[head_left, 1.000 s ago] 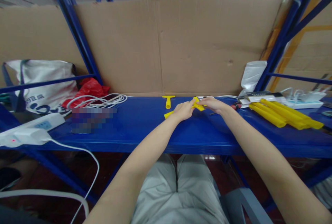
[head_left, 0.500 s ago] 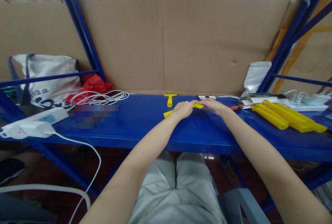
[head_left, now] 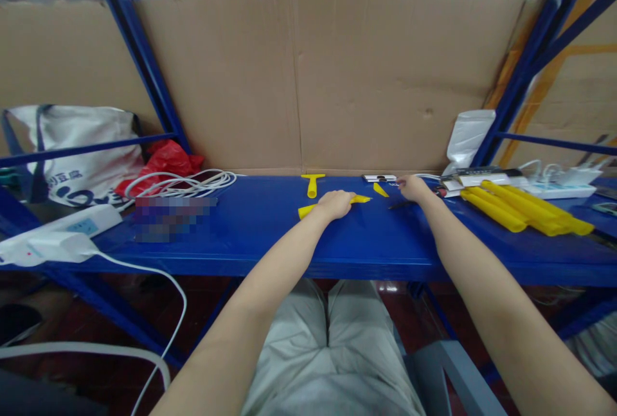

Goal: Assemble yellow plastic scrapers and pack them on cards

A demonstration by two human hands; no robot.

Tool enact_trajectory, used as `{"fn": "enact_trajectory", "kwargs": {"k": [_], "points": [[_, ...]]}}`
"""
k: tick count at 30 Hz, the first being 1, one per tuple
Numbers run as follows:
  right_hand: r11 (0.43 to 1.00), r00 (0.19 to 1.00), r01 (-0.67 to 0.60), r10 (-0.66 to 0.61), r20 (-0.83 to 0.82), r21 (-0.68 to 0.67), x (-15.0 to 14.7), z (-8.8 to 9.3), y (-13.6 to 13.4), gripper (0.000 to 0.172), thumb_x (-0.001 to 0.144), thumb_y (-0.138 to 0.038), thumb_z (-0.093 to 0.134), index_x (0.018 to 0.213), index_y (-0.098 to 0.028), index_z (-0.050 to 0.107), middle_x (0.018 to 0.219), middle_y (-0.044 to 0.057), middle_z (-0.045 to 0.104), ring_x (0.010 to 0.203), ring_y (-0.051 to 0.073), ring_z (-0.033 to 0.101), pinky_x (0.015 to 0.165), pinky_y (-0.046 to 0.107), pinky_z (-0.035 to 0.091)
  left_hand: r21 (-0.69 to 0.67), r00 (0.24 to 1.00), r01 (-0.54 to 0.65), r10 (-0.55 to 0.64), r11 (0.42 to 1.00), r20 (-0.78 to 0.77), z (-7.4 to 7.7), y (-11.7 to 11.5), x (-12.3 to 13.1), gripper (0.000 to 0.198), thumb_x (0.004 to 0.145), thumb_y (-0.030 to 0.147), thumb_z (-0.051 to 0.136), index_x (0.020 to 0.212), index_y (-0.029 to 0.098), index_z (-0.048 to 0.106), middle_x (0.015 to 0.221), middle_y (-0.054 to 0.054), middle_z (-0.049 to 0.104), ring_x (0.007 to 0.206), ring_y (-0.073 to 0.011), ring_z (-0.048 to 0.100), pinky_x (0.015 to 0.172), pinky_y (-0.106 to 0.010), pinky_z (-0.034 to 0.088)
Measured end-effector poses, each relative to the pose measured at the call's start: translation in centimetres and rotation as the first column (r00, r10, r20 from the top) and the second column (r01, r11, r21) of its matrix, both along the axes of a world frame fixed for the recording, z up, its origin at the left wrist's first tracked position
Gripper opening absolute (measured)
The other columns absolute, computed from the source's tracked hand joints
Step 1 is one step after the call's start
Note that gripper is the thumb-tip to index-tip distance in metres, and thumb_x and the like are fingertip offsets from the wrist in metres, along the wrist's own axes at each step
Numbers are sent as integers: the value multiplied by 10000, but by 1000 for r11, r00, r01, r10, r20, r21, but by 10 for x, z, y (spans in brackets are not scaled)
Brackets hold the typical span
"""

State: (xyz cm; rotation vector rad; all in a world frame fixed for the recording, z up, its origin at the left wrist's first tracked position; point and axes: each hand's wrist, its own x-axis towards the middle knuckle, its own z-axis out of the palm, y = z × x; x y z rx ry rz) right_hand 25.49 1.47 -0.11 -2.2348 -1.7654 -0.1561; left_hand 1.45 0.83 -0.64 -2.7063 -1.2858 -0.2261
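Tube (head_left: 306, 211), yellow, lies gripped under your left hand (head_left: 336, 205), showing on both sides; pin it steady, staying clear of its pointed end. Whether your right hand (head_left: 413, 188) grips anything, I cannot tell. Between them lies a yellow scrap (head_left: 380, 190); well left, a white bag (head_left: 91, 130) reads "豆腐".

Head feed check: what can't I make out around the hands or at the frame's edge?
All in the head view:
Middle of the yellow tubular piece: covered by the left hand.
Whether the right hand holds anything: too small and blurred.
Whether the dark shaft and red handle join: right wrist between.
Dark item at the right edge: cut off.
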Motion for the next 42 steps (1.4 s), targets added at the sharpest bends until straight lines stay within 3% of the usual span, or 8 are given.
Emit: {"fn": "enact_trajectory", "kwargs": {"k": [5, 14, 21, 30, 35, 42], "points": [[997, 999, 34, -32, 26, -66, 17, -5, 3, 457, 834, -99, 417, 1257, -114, 589, 1250, 129, 598, 1167, 237, 552, 956, 266, 410, 25, 1000, 18, -18, 1000, -19, -2, 1, 2, 412, 880, 202, 426, 1271, 237, 548, 1161, -84, 656, 1063, -249, 617, 875, -355, 481], [978, 995, -33, 52, 88, -204, 19, -6, 24, 557, 750, -33, 466, 1298, -92, 548, 1206, 169, 617, 1094, 254, 602, 876, 261, 460, 35, 999, 30, -30, 999, -12, -3, 1, 3, 406, 879, 202, 443, 1264, 258, 561, 1140, -73, 669, 1040, -249, 626, 870, -361, 483], [966, 994, -15, 42, 103, -259, 20, -2, 35, 553, 730, -21, 486, 1261, -136, 587, 1234, 145, 604, 1111, 254, 593, 914, 302, 456, 29, 1000, 26, -26, 999, 13, -3, -2, 4, 390, 891, 212, 442, 1254, 255, 576, 1132, -81, 671, 1036, -261, 627, 871, -380, 485], [977, 996, 23, -4, 90, -212, 14, -7, 35, 465, 761, -67, 476, 1205, -87, 614, 1231, 181, 598, 1119, 253, 583, 907, 303, 447, 26, 1000, 16, -16, 1000, 17, -4, -2, 3, 407, 888, 209, 437, 1270, 261, 564, 1126, -86, 673, 1012, -271, 634, 851, -395, 493], [989, 994, 58, -45, 97, -136, 6, -10, 27, 397, 796, -106, 454, 1149, -66, 631, 1123, 210, 644, 1073, 260, 604, 847, 291, 459, 35, 1000, 20, -20, 999, 16, -4, -1, 3, 397, 890, 221, 432, 1260, 259, 570, 1117, -81, 676, 1010, -268, 635, 850, -383, 492], [981, 995, 30, -11, 103, -193, -3, -7, 25, 338, 791, -113, 479, 1065, -65, 671, 1030, 201, 678, 1006, 266, 632, 787, 276, 470, 39, 999, 29, -30, 999, 22, -6, 1, 3, 410, 882, 192, 409, 1257, 244, 565, 1106, -84, 680, 1012, -263, 637, 858, -379, 486]]}}
